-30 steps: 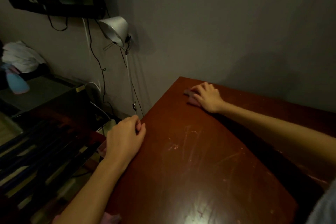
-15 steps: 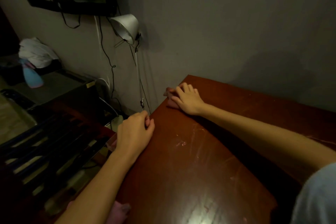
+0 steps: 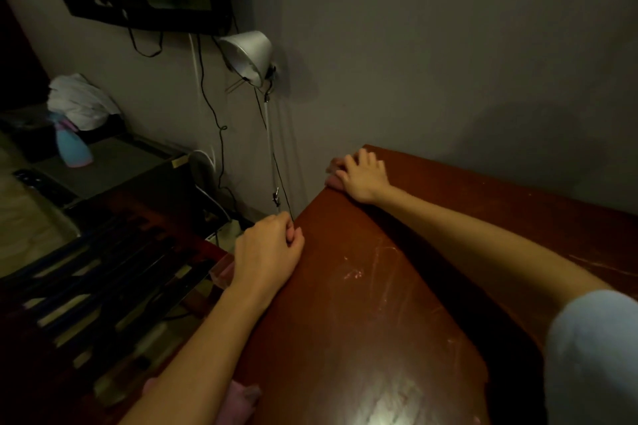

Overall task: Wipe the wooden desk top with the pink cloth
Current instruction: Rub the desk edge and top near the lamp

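Pink cloth (image 3: 333, 180) under right hand (image 3: 362, 179), desk (image 3: 379, 304) corner, lamp (image 3: 247, 53) beside

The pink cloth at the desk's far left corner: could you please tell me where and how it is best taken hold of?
Probably the free fringe of the pink fabric cloth, poking out past the right hand at the far left corner of the reddish-brown wooden desk top. Come from the left: the flat hand covers the rest, so a pinch grip there looks easiest.
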Tool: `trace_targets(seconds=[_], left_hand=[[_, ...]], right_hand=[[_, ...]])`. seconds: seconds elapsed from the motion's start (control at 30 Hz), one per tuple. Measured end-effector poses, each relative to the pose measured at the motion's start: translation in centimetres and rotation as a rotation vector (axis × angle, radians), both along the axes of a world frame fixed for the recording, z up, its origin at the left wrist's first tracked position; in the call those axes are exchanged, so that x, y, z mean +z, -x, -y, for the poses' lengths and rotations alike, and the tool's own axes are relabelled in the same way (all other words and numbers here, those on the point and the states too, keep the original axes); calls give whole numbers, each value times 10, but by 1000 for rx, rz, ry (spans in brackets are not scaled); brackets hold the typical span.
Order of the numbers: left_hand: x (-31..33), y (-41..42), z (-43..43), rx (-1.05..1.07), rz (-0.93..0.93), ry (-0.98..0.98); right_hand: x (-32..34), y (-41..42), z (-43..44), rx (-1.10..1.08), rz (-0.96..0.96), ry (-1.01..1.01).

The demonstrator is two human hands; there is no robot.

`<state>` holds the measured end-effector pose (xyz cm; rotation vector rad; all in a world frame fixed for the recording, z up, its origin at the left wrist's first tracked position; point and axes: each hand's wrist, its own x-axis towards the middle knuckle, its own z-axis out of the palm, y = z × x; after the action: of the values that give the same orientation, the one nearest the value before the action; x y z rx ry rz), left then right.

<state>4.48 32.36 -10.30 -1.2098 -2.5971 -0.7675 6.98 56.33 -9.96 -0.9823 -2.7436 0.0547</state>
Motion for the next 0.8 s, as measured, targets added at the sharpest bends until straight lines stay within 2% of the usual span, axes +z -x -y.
trace_targets(seconds=[0.13, 0.2, 0.33, 0.43, 0.5, 0.63, 0.73, 0.8], left_hand=[[-1, 1, 4, 9, -16, -9], [-3, 1, 4, 3, -16, -18], [-6, -2, 2, -8, -34, -17], [-4, -4, 0, -1, -37, -9], [-4, -3, -1, -7, -24, -9], [-1, -1, 0, -3, -8, -6], [1, 1, 2, 6, -30, -4], [0, 1, 4, -2, -30, -17]], right_hand=[[-5, -33, 48, 315, 6, -68], [-3, -67, 37, 366, -12, -65], [0, -109, -26, 98, 24, -63], [0, -83, -46, -67, 1, -37], [1, -52, -36, -88, 7, -18], [2, -14, 23, 103, 32, -15], [-3, -39, 53, 332, 5, -74], [0, -67, 37, 391, 0, -71]])
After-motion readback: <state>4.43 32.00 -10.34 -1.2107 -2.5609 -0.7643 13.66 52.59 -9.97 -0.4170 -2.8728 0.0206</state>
